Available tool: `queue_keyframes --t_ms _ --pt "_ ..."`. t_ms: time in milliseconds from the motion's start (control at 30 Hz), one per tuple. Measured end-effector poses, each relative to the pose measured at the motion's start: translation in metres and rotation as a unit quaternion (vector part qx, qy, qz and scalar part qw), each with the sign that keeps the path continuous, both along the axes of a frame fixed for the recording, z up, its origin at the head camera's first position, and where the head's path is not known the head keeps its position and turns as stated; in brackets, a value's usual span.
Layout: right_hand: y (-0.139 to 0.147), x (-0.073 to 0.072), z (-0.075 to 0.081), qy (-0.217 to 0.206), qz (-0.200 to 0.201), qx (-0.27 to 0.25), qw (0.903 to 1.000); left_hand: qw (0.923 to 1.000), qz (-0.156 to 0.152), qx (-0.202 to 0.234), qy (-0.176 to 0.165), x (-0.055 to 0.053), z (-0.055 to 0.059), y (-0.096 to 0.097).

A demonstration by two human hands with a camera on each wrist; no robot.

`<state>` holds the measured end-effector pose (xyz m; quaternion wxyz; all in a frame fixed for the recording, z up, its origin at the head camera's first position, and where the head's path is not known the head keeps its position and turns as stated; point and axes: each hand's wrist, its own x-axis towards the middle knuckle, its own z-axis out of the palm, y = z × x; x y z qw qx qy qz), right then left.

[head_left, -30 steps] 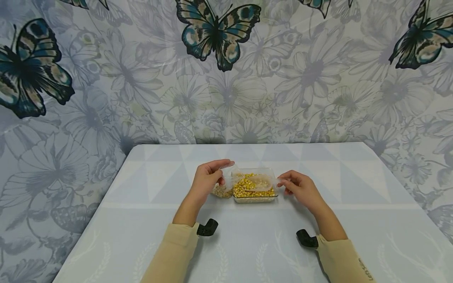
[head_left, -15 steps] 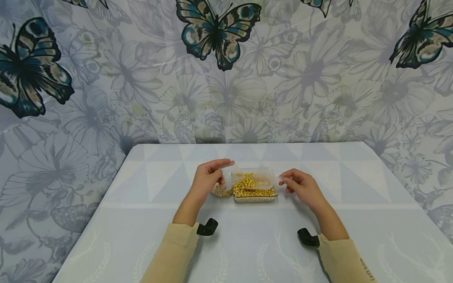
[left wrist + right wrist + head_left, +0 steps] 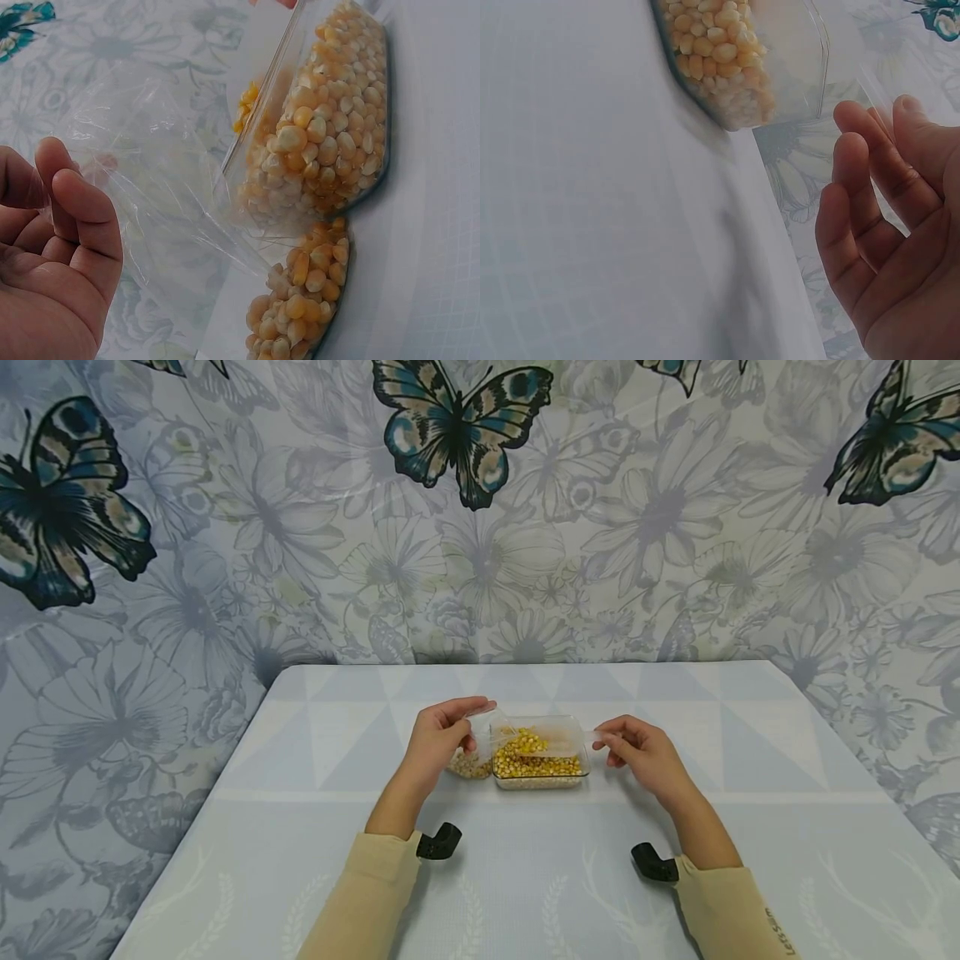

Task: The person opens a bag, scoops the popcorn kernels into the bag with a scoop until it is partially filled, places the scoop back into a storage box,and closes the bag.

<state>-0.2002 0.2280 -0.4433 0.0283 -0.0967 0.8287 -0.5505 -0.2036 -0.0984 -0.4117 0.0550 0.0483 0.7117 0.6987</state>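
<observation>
A clear rectangular container (image 3: 540, 783) of yellow corn kernels (image 3: 341, 127) stands on the table. A clear plastic bag (image 3: 157, 150), with more kernels (image 3: 300, 307) at its bottom, sits against the container's left side. My left hand (image 3: 438, 735) pinches the bag's top edge between thumb and fingers, with its mouth beside the container's rim. At the right, my right hand (image 3: 641, 752) pinches the thin handle of a translucent scoop (image 3: 558, 743). The scoop's bowl lies over the kernels inside the container, tilted, and its far side is hidden.
The pale patterned table (image 3: 517, 877) extends in front of the container and to both sides. A wall covering with flowers and butterflies (image 3: 461, 435) rises behind the table's back edge. Black wrist cameras (image 3: 440, 842) stick out at both cuffs.
My right hand has drawn slightly to the right, and the scoop has turned, its bowl now looking paler with fewer kernels showing through. The left hand and the bag stay in place.
</observation>
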Motion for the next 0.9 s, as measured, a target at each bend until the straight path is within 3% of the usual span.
queue_keyframes --t_ms 900 --pt "0.0032 0.0012 0.0036 0.021 -0.009 -0.014 0.9997 0.9999 0.003 -0.003 -0.014 -0.0008 -0.0002 -0.0001"
